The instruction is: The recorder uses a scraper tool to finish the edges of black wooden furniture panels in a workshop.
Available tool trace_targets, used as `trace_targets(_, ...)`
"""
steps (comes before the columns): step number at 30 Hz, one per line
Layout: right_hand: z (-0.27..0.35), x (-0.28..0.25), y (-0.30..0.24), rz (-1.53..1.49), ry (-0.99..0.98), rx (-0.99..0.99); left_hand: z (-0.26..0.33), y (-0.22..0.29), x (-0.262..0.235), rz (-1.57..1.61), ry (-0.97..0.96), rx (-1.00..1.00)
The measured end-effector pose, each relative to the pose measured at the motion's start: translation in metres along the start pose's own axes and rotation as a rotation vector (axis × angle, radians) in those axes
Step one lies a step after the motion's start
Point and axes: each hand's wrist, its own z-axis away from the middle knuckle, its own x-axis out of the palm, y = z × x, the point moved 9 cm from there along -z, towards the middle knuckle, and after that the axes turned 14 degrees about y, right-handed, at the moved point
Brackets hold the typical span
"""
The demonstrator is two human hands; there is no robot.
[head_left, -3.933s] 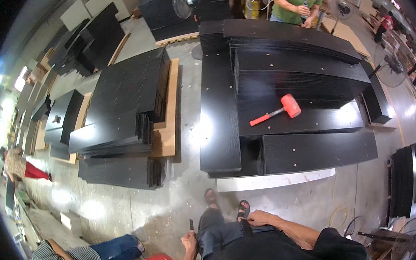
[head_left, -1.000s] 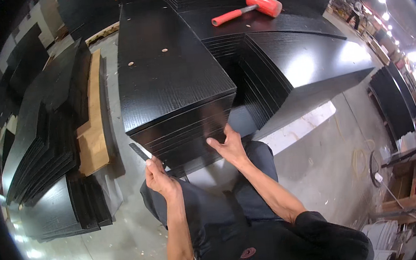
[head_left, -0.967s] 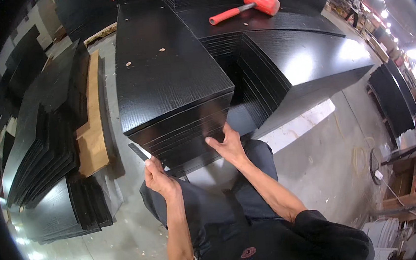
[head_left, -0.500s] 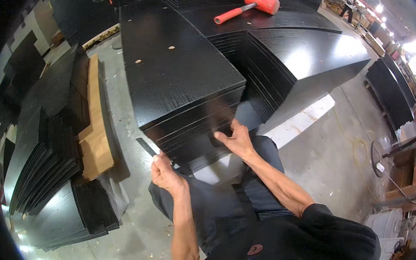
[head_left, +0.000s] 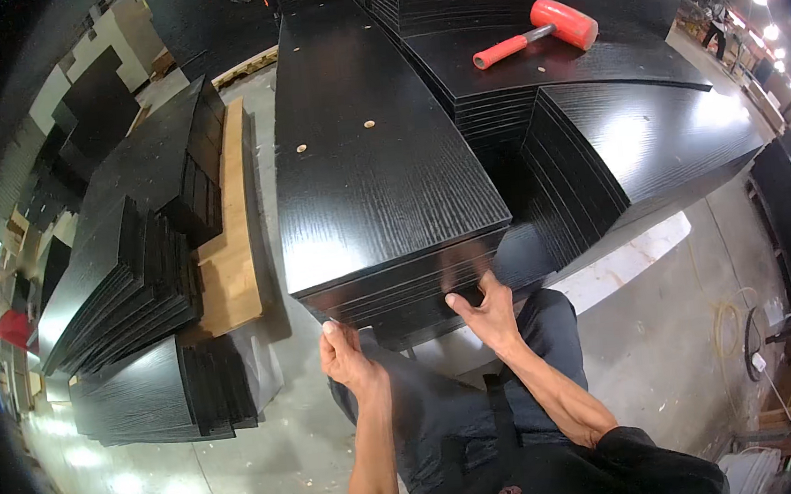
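1. Black panels lie fanned on a wooden pallet, left of the stack of black boards.
2. Left hand, curled closed, touches the stack's near edge; whether it holds anything cannot be told.
3. Right hand presses open fingers there.
4. Red mallet rests beyond the stack, right.

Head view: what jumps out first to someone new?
The tall stack of glossy black panels fills the middle, with both bare hands at its near edge: the left hand closed near the lower left corner, the right hand spread against the stacked edges. A red mallet lies on another black stack at upper right. More black panels fan out on the floor at left.
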Motion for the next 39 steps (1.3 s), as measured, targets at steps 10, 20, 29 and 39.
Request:
trace_targets(10,-0.004,0.001,0.002,0.108,-0.095,-0.085,-0.007,0.024,0.001,-0.049,0.033,0.031)
trace_targets(20,-0.034,-0.058,-0.126,-0.306,0.129,-0.577,0.04,0.156,0.065,0.085,-0.104,0.561)
trace_targets(29,-0.045,-0.059,-0.161,-0.398,0.126,-0.66,0.042,0.159,0.076,0.011,-0.167,0.57)
trace_targets(39,-0.052,-0.058,-0.153,-0.472,0.116,-0.66,0.062,0.175,0.089,0.098,-0.209,0.63)
